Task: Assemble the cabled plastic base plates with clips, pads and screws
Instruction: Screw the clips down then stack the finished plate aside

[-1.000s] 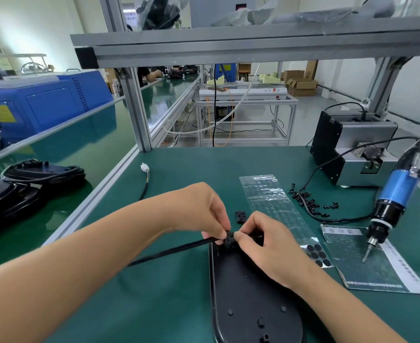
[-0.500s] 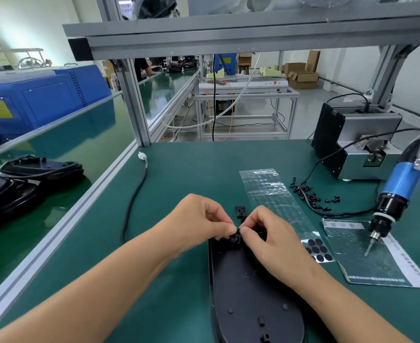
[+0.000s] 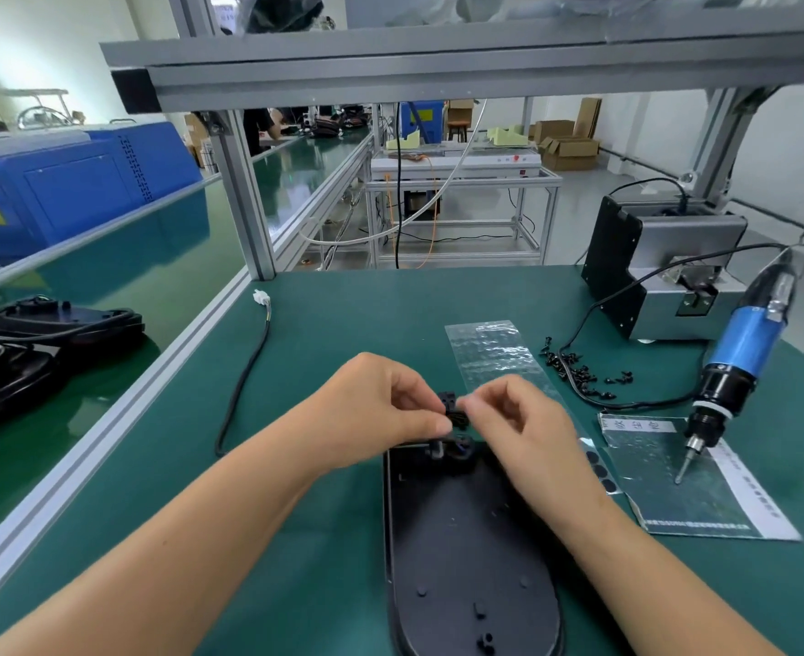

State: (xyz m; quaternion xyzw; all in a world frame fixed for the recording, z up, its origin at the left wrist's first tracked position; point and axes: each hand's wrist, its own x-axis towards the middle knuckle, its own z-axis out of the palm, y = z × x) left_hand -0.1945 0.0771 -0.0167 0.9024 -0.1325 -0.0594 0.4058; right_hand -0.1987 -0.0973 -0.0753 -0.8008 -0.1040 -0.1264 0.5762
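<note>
A black oval plastic base plate [image 3: 466, 551] lies flat on the green mat in front of me, its narrow end pointing away. Just above that far end my left hand [image 3: 381, 414] and my right hand [image 3: 518, 419] meet, both pinching the black cable [image 3: 459, 420] where it enters the plate. The cable runs left under my left hand, loops across the mat [image 3: 244, 376] and ends in a white connector [image 3: 262, 297]. A small black clip [image 3: 447, 400] shows between my fingertips; whether it lies on the mat or is held I cannot tell.
A blue electric screwdriver [image 3: 741, 352] hangs at the right, its tip over a plastic bag [image 3: 674, 485]. Loose black screws [image 3: 580, 369] lie near a grey screw feeder [image 3: 665, 272]. A sheet with black round pads [image 3: 601, 471] sits right of my hand. Finished plates [image 3: 54, 319] lie on the left conveyor.
The cable, stretched leftward under my left hand before, now lies slack in a loop on the mat. Both hands have risen slightly above the plate's far end, still pinching the cable.
</note>
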